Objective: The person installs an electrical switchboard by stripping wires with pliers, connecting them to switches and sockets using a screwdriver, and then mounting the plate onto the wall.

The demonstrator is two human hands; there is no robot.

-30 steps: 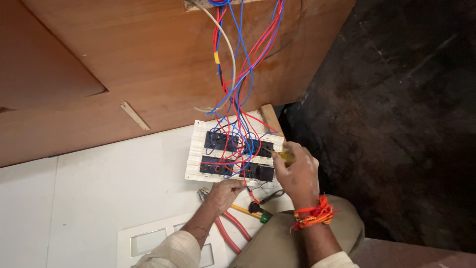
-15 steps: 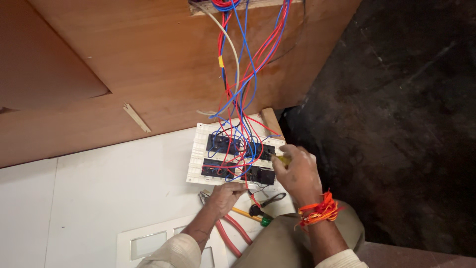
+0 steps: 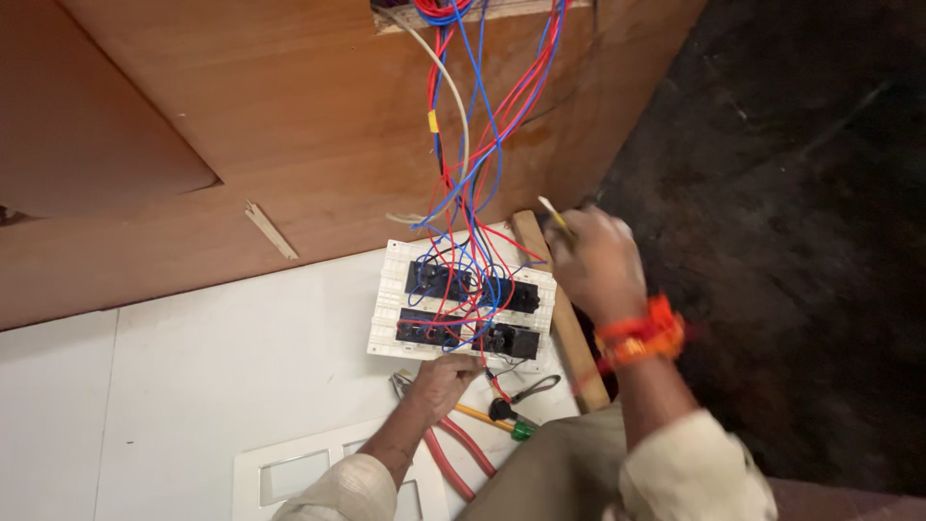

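Two hands at a white switch plate (image 3: 386,309) lying back-up on the pale surface, red and blue wires (image 3: 473,164) running down into it from the opening in the wooden panel. Left hand (image 3: 442,378) curls over the plate's near edge, steadying it. Pliers with red handles (image 3: 453,449) lie just below. Right hand (image 3: 593,260), blurred, is closed around a thin yellowish tool (image 3: 552,212), lifted off the plate. Judgement: wiring the terminals; next move calls for bringing the tip to a screw.
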